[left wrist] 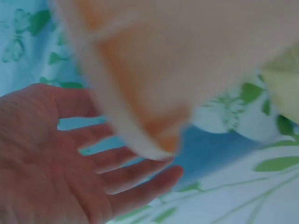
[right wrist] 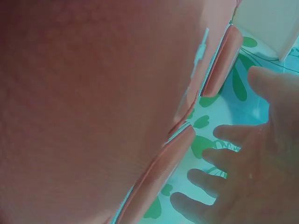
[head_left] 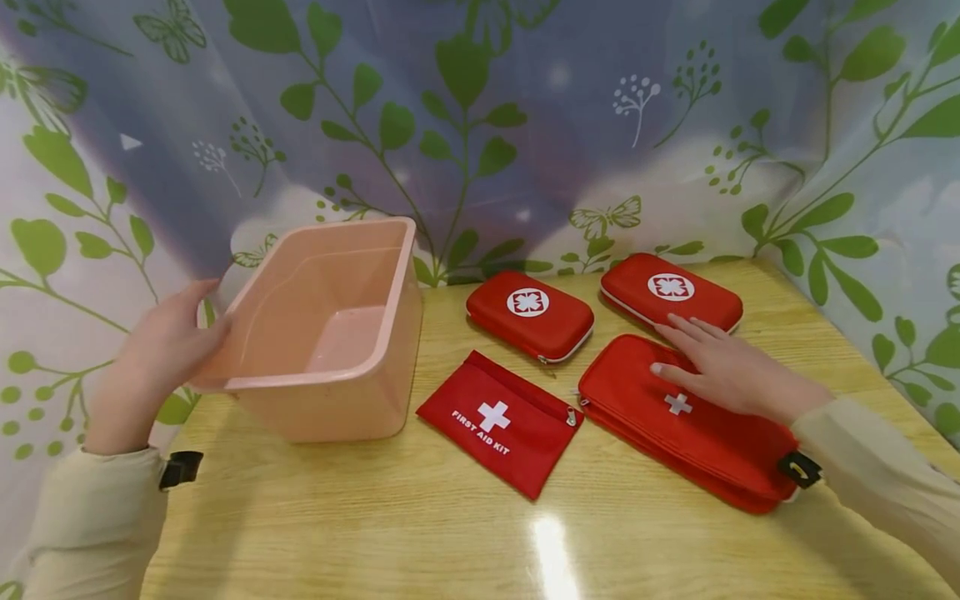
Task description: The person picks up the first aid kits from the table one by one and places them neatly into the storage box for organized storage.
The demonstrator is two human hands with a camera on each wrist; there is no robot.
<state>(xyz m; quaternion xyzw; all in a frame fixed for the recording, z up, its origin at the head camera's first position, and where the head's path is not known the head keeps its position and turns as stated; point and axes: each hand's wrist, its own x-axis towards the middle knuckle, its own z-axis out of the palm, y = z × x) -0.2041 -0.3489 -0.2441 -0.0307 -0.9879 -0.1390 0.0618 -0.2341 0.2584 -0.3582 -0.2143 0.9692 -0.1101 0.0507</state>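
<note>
At the left, a pink plastic bin (head_left: 322, 414) stands on the table with nothing visible inside. My left hand (head_left: 161, 342) is at its left rim; in the left wrist view, the fingers (left wrist: 128, 175) lie straight beneath the bin's rim (left wrist: 119, 112), though contact is hard to tell. Over a large red zippered first aid pouch (head_left: 705, 446) with a white cross, my right hand (head_left: 727, 371) is spread palm down. The right wrist view shows a gap between those fingers (right wrist: 205, 179) and the pouch (right wrist: 93, 116), and no object is held.
Two red hard-shell cases, one nearer the middle (head_left: 487, 304) and one at back right (head_left: 630, 279), bear white round emblems. A flat red first aid kit pouch (head_left: 465, 400) lies between bin and large pouch. A leaf-patterned curtain (head_left: 555, 142) borders the wooden table (head_left: 360, 517).
</note>
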